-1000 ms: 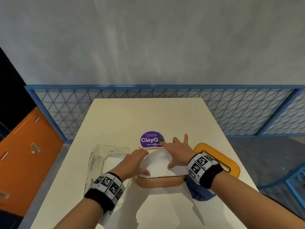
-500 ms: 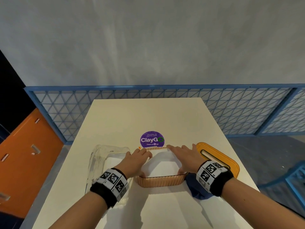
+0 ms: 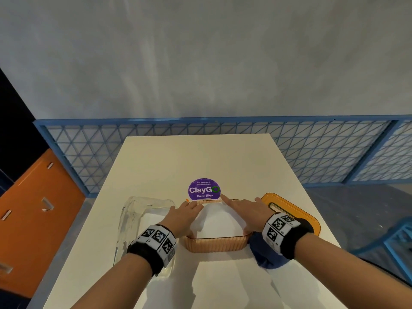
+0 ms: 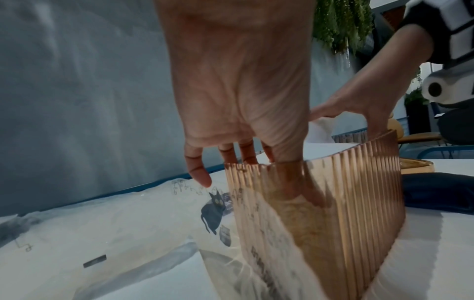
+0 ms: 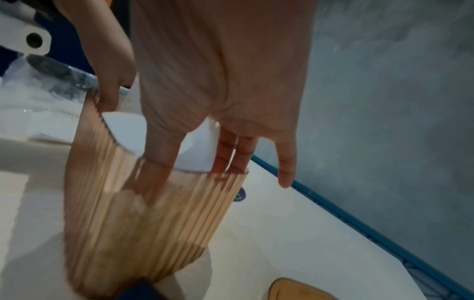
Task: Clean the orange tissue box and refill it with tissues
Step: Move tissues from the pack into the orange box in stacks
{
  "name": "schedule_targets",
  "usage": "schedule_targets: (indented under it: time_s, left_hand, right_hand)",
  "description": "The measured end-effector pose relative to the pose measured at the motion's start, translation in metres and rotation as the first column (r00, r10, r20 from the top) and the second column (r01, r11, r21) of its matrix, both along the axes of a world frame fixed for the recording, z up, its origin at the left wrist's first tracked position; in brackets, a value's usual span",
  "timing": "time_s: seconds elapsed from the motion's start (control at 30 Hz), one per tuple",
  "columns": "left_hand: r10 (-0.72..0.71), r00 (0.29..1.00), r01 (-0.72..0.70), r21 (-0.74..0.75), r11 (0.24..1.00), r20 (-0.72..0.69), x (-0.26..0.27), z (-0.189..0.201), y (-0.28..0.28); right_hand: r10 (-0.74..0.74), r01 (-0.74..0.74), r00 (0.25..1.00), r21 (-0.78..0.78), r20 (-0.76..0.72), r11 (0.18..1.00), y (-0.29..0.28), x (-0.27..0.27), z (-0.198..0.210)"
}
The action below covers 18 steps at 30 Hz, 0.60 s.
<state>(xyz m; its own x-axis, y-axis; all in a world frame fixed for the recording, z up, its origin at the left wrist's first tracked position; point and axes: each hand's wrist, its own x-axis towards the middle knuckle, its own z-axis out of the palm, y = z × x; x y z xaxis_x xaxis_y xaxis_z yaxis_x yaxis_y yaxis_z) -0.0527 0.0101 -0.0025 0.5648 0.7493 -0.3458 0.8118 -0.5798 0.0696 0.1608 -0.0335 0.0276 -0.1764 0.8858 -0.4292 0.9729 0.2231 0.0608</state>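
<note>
Your left hand (image 3: 185, 216) and right hand (image 3: 247, 210), fingers straight, press tissues (image 3: 217, 221) into the orange box (image 3: 217, 244) at lower centre of the worktop (image 3: 200, 157). Uneven pressure may crumple them.

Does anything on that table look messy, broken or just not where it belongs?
Nothing spilled or broken. The orange lid lies off the tissue box, beside it, while both hands push tissues in. A dark blue cloth sits bunched by the box.
</note>
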Motion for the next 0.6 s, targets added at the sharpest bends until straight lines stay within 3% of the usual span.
schedule_targets:
  time_s: [0.17, 0.37, 0.43, 0.6]
  left_hand:
    - [0.024, 0.998, -0.022, -0.035, 0.999, 0.050, -0.001, 0.001, -0.001]
    - [0.235, 0.929, -0.199, -0.146, 0.969, 0.287, 0.002, 0.017, -0.002]
    - [0.221, 0.910, -0.200, -0.097, 0.975, 0.352, 0.005, 0.019, -0.002]
    - [0.122, 0.923, -0.139, 0.022, 0.990, 0.364, 0.008, 0.021, -0.014]
  right_hand:
    - [-0.056, 0.058, 0.998, 0.052, -0.029, 0.997, -0.008, 0.002, -0.008]
    - [-0.232, 0.232, 0.930, -0.035, -0.284, 0.972, -0.001, 0.004, 0.002]
    - [-0.222, 0.235, 0.922, 0.005, -0.316, 0.972, 0.001, 0.000, 0.005]
    - [-0.171, 0.207, 0.932, 0.084, -0.321, 0.975, -0.004, -0.007, 0.009]
